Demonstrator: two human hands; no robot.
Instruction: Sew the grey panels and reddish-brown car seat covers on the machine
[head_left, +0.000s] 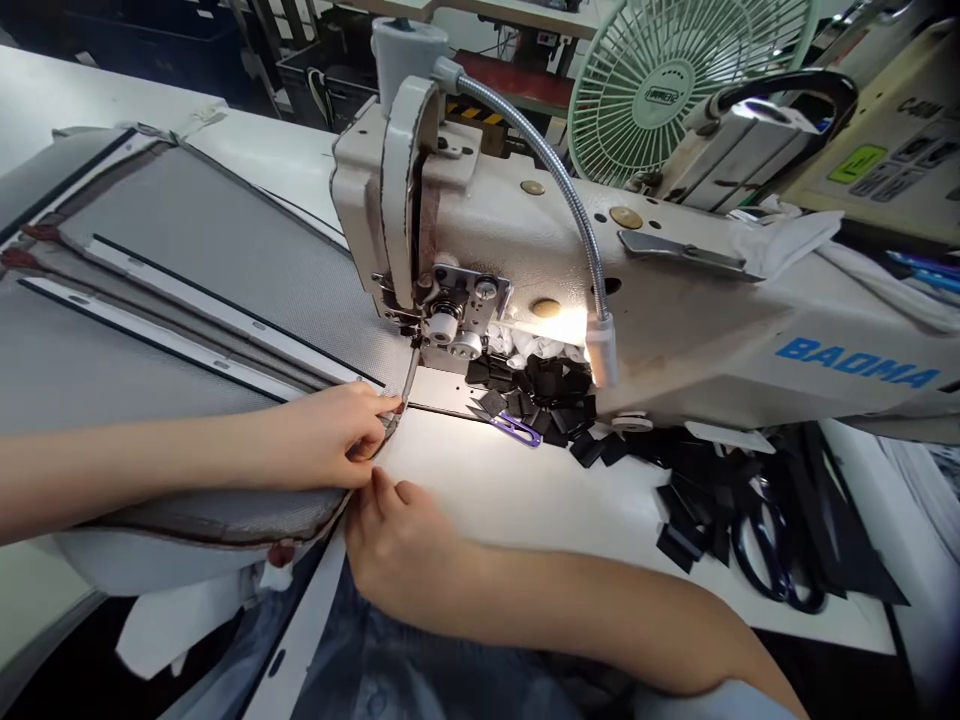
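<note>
A grey mesh fabric panel (pixel 187 260) with white strips lies across the table to the left of a white sewing machine (pixel 525 250). My left hand (pixel 330 435) rests on the panel's edge, its fingers pinched shut on the fabric just in front of the needle (pixel 411 375). My right hand (pixel 397 545) lies at the table's front edge below it. Its fingers are curled onto the lower seam edge of the same panel (pixel 322 520).
A pile of small black fabric pieces (pixel 547 395) and a purple thread snip (pixel 517 428) lie under the machine arm. Black scissors (pixel 772 560) and black strips sit to the right. A green fan (pixel 667 80) stands behind. A gooseneck lamp (pixel 600 350) lights the bed.
</note>
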